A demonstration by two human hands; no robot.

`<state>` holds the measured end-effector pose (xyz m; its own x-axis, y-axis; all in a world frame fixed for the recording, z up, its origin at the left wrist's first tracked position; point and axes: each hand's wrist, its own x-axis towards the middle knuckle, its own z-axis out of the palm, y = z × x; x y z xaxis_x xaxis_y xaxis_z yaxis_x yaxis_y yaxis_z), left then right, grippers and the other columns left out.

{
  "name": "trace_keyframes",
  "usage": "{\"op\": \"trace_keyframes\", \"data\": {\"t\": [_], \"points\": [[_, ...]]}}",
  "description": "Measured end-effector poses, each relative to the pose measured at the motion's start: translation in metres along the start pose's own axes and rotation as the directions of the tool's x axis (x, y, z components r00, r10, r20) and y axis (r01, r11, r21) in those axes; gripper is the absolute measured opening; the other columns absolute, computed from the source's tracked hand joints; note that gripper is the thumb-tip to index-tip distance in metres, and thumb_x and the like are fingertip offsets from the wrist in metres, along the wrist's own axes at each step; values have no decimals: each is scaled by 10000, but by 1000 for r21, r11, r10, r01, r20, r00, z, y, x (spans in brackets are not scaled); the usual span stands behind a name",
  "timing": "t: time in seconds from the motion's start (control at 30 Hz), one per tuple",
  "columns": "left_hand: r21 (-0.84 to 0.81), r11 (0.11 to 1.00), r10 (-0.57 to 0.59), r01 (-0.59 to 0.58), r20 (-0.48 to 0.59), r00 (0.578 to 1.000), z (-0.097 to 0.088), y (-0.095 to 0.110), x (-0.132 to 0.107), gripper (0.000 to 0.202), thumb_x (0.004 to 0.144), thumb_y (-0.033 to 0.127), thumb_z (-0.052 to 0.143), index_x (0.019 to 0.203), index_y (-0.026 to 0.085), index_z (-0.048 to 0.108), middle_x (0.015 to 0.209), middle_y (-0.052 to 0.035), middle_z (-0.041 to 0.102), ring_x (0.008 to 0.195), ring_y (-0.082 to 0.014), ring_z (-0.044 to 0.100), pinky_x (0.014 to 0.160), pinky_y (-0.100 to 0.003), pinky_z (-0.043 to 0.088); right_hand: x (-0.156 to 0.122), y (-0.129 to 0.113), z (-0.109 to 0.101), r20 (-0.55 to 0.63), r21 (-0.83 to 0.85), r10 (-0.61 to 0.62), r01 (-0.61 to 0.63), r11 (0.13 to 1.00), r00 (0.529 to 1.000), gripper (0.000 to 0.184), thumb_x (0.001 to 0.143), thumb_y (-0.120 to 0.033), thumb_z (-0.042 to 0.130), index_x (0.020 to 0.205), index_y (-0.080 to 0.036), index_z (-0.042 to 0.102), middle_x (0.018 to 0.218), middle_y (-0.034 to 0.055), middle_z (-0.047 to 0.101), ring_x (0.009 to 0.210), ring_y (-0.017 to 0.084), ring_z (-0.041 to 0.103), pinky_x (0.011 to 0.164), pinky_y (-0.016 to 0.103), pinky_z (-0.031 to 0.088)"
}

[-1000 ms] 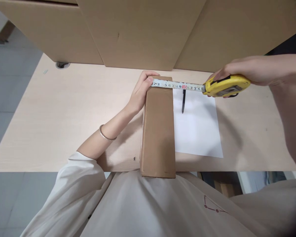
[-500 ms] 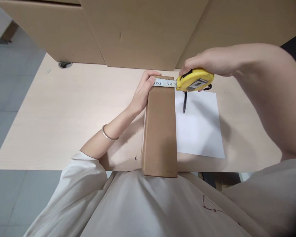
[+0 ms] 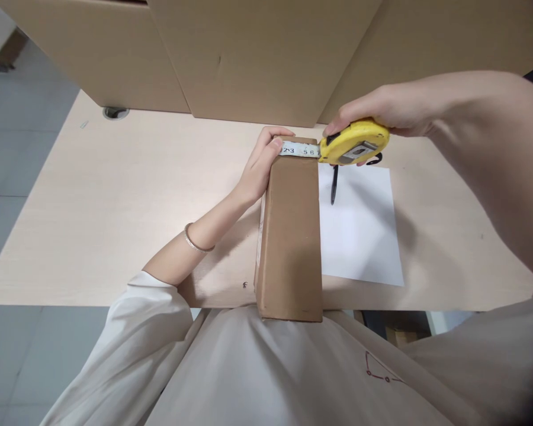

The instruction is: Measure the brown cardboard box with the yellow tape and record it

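Observation:
A long brown cardboard box (image 3: 294, 236) stands on the table, its near end reaching past the front edge to my shirt. My left hand (image 3: 261, 165) grips the box's far left corner, fingers round the far side. Its thumb presses the end of the metal tape blade (image 3: 298, 149) onto the top. My right hand (image 3: 373, 112) is closed around the yellow tape measure (image 3: 357, 143), its case against the box's right edge. The blade lies across the box's width, with numbers up to 6 showing. The right fingertips are partly hidden behind the case.
White paper (image 3: 364, 236) lies right of the box, with a black pen (image 3: 334, 186) on it under the tape measure. Large cardboard boxes (image 3: 257, 59) line the table's back edge. A round cable hole (image 3: 115, 113) is at the back left of the table (image 3: 115, 207).
The tape case sits slightly closer to the box's right edge, and the 7 on the blade no longer shows. The box's near end has shifted a little to the right.

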<state>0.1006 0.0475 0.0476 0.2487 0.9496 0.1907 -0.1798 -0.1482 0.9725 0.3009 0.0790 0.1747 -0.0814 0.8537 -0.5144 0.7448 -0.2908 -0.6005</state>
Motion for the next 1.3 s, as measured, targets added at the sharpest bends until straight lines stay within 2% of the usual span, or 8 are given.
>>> {"op": "trace_keyframes", "data": {"t": [0.1, 0.4, 0.6, 0.73, 0.93, 1.07, 1.2, 1.3], "points": [[2, 1000, -1, 1, 0, 1000, 0, 0, 0, 259, 1066, 495, 512, 1097, 258, 613, 1216, -15, 722, 1495, -290, 539, 1263, -456, 411, -3, -4, 0, 37, -140, 59, -53, 989, 998, 529, 1060, -432, 467, 944, -6, 759, 734, 14, 623, 751, 76, 638, 901, 275, 511], [117, 992, 45, -45, 10, 999, -5, -3, 3, 388, 1012, 620, 544, 1129, 260, 629, 1219, -34, 693, 1451, -315, 574, 1252, -504, 435, -6, 0, -5, 31, -230, 17, -9, 973, 999, 453, 1051, -472, 540, 981, -73, 741, 803, 35, 694, 641, 79, 543, 658, 261, 416], [200, 978, 64, -51, -60, 996, -17, 3, -6, 418, 1027, 620, 477, 1268, 286, 547, 1409, -22, 580, 1544, -294, 466, 1318, -514, 333, -16, 16, -8, 56, 4, -52, 52, 999, 997, 388, 1016, -437, 579, 972, -94, 756, 927, 81, 750, 735, 129, 645, 645, 248, 464], [244, 962, -107, 127, -91, 990, -27, 21, -46, 664, 869, 710, 689, 1344, 283, 505, 1545, -90, 476, 1557, -362, 386, 1304, -539, 352, -34, 42, -1, -43, 317, -79, 88, 944, 996, 257, 962, -325, 605, 867, -126, 738, 859, 104, 729, 673, 166, 663, 583, 277, 525], [274, 841, -479, 466, -25, 878, -24, 46, -81, 713, 855, 727, 684, 1331, 220, 529, 1411, -159, 597, 1364, -401, 557, 1108, -577, 514, -46, 99, 31, -58, 568, -57, 80, 819, 997, 250, 704, -204, 779, 933, -118, 725, 983, 134, 741, 799, 209, 707, 665, 289, 576], [96, 871, -484, 481, 6, 875, -37, 47, -85, 509, 917, 672, 637, 1162, 225, 636, 1226, -95, 718, 1220, -348, 663, 972, -469, 588, -50, 123, 69, -80, 598, 49, 9, 802, 996, 143, 757, -248, 691, 859, -148, 692, 896, 97, 738, 778, 209, 708, 684, 280, 577], [-47, 897, -438, 439, -221, 871, -62, 40, -94, 293, 951, 488, 624, 1049, 224, 701, 1109, -41, 747, 1136, -288, 690, 997, -430, 593, -51, 138, 103, -171, 510, 137, -32, 860, 976, 210, 850, -358, 664, 785, -165, 716, 801, 68, 728, 693, 176, 659, 574, 235, 505], [-35, 900, -410, 435, -413, 813, -73, 26, -99, 324, 919, 360, 657, 1220, 261, 726, 1132, -22, 774, 1144, -271, 697, 1035, -425, 582, -53, 137, 118, -138, 473, 163, -80, 877, 977, 265, 887, -374, 645, 788, -147, 741, 765, 86, 724, 637, 183, 662, 579, 255, 531]]}}
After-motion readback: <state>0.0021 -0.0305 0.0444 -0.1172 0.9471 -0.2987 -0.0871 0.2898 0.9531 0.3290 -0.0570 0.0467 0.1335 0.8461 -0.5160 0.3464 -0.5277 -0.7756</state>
